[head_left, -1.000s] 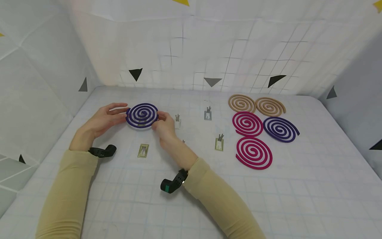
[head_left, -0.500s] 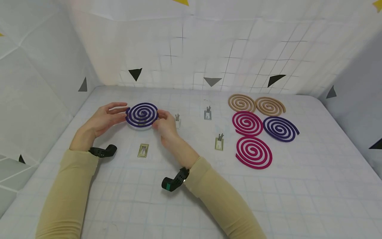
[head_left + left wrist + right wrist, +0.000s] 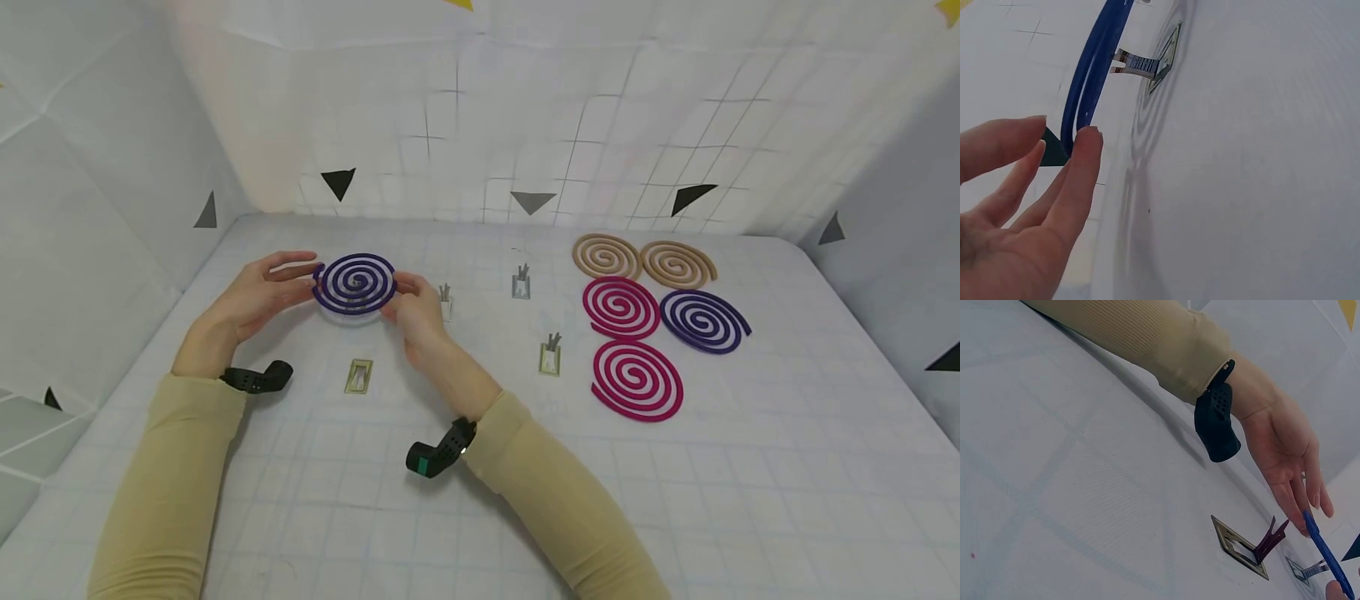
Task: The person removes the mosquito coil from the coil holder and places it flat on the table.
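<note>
A dark blue mosquito coil [image 3: 357,282] is held level over a small metal coil stand, whose upturned prong [image 3: 1132,62] reaches right up to the coil's underside in the left wrist view. My right hand [image 3: 420,312] pinches the coil's right edge between thumb and fingers. At the opposite edge is my left hand [image 3: 251,300], its fingers loosely extended. One fingertip [image 3: 1090,140] of it lies against the rim, while its upper fingers stand off from the coil. The coil hides most of the stand in the head view.
More stands lie flat nearby: one [image 3: 358,377] in front, others [image 3: 550,358] toward the middle with prongs bent up. On the right lie two tan coils [image 3: 606,258], two magenta coils [image 3: 621,308] and another blue coil [image 3: 703,320]. A white gridded wall [image 3: 450,125] rises behind.
The blue coil has shifted very slightly to the left over the stand. Both hands keep nearly the same place at its edges.
</note>
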`<state>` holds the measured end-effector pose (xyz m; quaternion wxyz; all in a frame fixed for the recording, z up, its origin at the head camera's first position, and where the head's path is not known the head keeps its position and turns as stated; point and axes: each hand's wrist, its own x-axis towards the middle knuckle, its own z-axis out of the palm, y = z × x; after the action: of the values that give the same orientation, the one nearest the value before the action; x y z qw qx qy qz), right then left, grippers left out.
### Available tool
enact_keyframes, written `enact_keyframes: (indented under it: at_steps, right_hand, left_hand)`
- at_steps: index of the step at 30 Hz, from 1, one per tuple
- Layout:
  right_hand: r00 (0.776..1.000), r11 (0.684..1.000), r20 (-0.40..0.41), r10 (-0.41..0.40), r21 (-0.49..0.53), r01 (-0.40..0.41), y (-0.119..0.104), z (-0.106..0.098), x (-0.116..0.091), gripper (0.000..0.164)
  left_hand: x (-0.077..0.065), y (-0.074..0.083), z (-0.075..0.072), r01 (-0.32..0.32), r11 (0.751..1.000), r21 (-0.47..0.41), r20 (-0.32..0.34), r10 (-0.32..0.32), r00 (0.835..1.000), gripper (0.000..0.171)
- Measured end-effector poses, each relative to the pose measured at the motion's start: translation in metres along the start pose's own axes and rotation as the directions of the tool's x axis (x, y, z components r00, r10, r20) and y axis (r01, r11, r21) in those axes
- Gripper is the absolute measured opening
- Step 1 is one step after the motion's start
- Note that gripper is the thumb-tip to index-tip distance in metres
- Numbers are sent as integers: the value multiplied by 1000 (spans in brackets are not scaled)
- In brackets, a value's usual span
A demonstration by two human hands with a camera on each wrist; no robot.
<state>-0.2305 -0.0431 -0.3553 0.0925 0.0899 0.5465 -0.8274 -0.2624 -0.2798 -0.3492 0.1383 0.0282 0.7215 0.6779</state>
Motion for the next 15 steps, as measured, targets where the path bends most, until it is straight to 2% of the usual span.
enact_keyframes:
  at_steps: [7,15]
  right_hand:
    - [1000,1000,-9,0,16,0,-3,1,0,60]
    - [1000,1000,-1,-7,28,7,-8,-1,-1,61]
  left_hand:
    - [1,0,0,1,1000,-22,-13,-1,1000,64]
    - [-1,3,2,-26,999,-28,-29,25,999,61]
